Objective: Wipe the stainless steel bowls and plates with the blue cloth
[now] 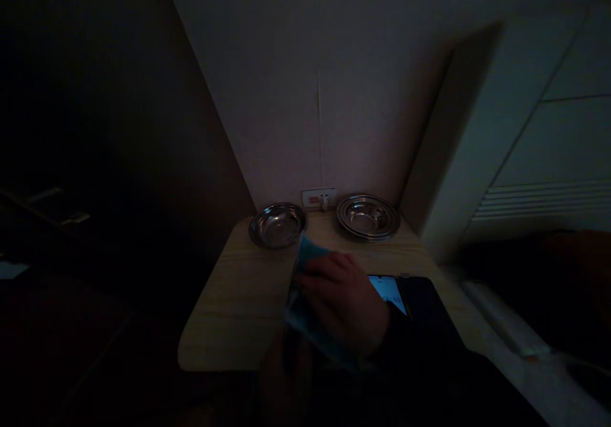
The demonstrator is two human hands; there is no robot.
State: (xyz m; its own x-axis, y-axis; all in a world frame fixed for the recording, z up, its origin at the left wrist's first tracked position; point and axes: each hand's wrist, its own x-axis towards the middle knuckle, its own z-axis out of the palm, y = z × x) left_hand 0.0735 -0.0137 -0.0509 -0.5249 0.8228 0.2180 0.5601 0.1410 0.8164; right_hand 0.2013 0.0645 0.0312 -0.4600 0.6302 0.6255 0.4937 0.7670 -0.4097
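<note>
My right hand (341,296) is closed around a blue cloth (310,249), its fingers bent over the folds. The cloth hangs down below the hand and is blurred at its lower edge. Low in the view, my left hand (281,376) is dim and smeared. It seems wrapped round the lower end of a dark, thin thing seen edge-on against the cloth; the dark hides what that is. Just beyond the hands, a shiny metal dish (278,224) lies on the light wooden table (229,300).
Stacked metal dishes (367,217) stand at the table's back right, beside a wall socket (319,198) with a plug in it. A lit phone (389,292) in an open dark case lies right of my hands. A pale cabinet (515,128) rises at the right.
</note>
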